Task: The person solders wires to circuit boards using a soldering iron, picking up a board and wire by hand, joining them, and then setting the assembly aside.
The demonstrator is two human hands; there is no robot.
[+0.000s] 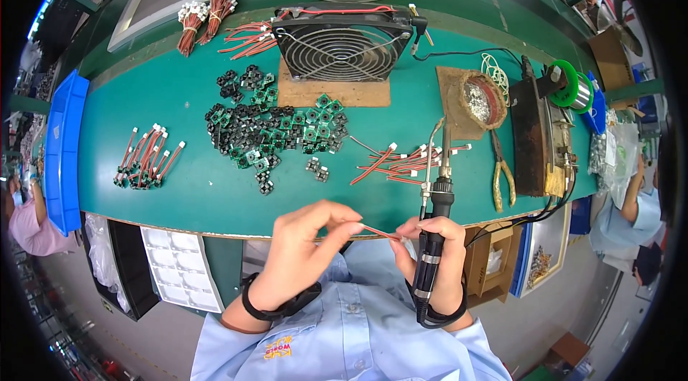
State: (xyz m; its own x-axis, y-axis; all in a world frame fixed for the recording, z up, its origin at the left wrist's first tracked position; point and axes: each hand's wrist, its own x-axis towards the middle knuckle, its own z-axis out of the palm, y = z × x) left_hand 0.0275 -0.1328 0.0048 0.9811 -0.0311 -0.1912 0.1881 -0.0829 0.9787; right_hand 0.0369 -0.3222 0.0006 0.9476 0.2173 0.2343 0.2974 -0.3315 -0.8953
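My left hand is closed, pinching one end of a thin red-and-white wire lead at the table's front edge. The lead's other end reaches the fingertips of my right hand. That same hand is wrapped round a black soldering iron, whose metal shaft points away from me. A thin metal feed tube runs alongside the iron. Just beyond lies a loose bunch of wire leads with white connectors. Left of them spreads a pile of small green-and-black circuit boards.
Boards with wires attached lie at left, near a blue tray. A black fan stands at the back. At right are a round solder-scrap dish, pliers, a dark metal box and a green solder spool.
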